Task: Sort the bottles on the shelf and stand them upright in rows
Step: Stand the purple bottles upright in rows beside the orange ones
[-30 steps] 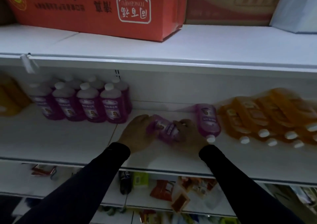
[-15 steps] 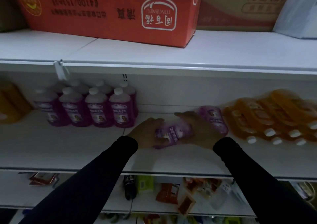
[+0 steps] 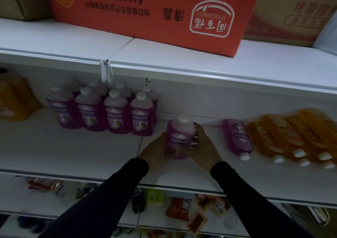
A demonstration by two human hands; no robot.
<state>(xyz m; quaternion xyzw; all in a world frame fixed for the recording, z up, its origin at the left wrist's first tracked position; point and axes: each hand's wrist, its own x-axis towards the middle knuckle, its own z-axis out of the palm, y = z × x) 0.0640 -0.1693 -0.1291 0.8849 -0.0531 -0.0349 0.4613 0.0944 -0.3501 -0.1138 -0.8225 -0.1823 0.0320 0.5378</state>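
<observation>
A purple bottle (image 3: 179,133) with a white cap stands upright on the white shelf (image 3: 73,150). My left hand (image 3: 155,149) grips its left side and my right hand (image 3: 204,146) grips its right side. Left of it, several purple bottles (image 3: 113,110) stand upright in rows. Another purple bottle (image 3: 237,137) lies on its side just right of my right hand, cap toward me. Several orange bottles (image 3: 291,137) lie on their sides at the far right.
A red carton (image 3: 145,7) and a brown carton (image 3: 284,15) sit on the shelf above. Orange bottles (image 3: 12,97) stand at the far left. A white hook (image 3: 105,71) hangs from the upper shelf edge. Packets (image 3: 182,210) fill the lower shelf.
The purple bottle lay on its side between my hands; both hands have turned it upright. The view has shifted right.
</observation>
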